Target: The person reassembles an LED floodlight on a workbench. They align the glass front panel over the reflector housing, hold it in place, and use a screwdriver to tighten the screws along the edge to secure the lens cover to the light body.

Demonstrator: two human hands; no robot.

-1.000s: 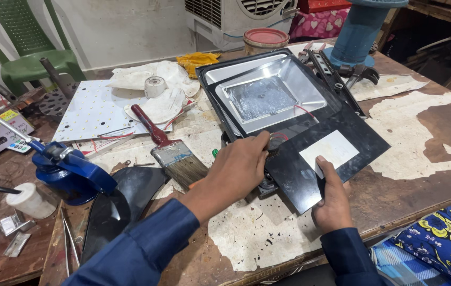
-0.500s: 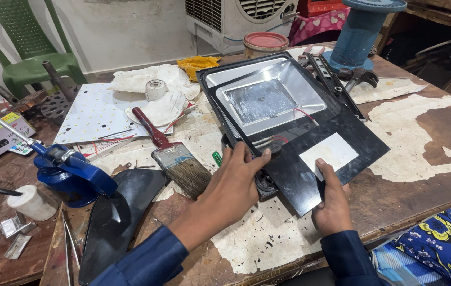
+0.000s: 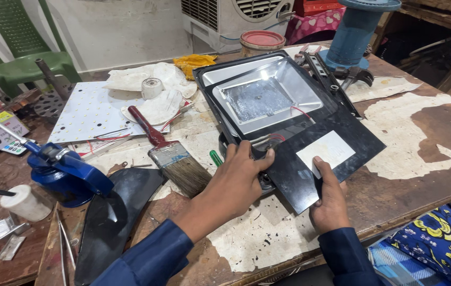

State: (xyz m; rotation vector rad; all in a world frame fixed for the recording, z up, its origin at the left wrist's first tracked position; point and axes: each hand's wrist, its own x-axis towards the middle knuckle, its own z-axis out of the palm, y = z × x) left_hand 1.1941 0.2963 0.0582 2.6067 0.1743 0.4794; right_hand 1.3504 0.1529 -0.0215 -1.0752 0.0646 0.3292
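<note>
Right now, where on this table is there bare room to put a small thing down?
Free: the tabletop right of the black floodlight housing, and the near strip between the left hand and right hand. Crowded: the left side, around the paintbrush, white LED board and blue vise.

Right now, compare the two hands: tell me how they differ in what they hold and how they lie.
The left hand lies palm down, fingers spread over the lamp housing near its red wires. The right hand grips the near edge of the black panel, thumb on top by the white label. The left is flat, the right curled. Both wear blue sleeves.
</note>
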